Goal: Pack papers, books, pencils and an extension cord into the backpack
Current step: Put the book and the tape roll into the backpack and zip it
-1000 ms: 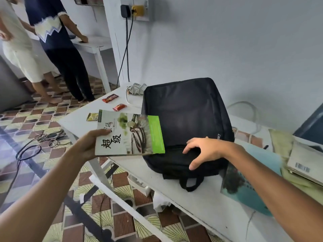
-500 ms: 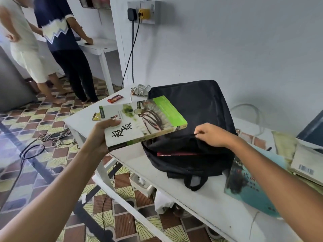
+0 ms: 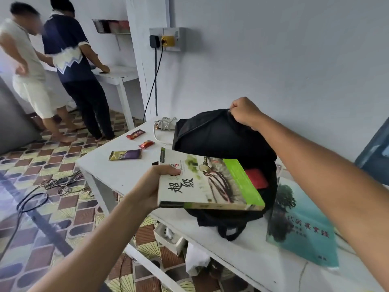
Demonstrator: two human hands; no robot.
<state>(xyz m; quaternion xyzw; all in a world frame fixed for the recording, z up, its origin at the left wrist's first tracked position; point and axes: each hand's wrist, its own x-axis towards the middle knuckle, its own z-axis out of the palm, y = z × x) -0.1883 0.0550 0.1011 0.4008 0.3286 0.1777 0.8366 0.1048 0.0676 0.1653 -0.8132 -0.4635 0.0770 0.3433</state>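
Backpack (image 3: 221, 135), black, lies on the white desk (image 3: 117, 173) at centre frame; the right hand (image 3: 245, 111) pinches its flap and holds it raised; the left hand (image 3: 156, 184) grips a green-edged book (image 3: 208, 182) at the opening; a red item (image 3: 255, 178) shows inside; a teal book (image 3: 303, 226) lies lower right.

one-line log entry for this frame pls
left hand: holds green book at backpack opening | right hand: lifts flap | red item inside | teal book on table
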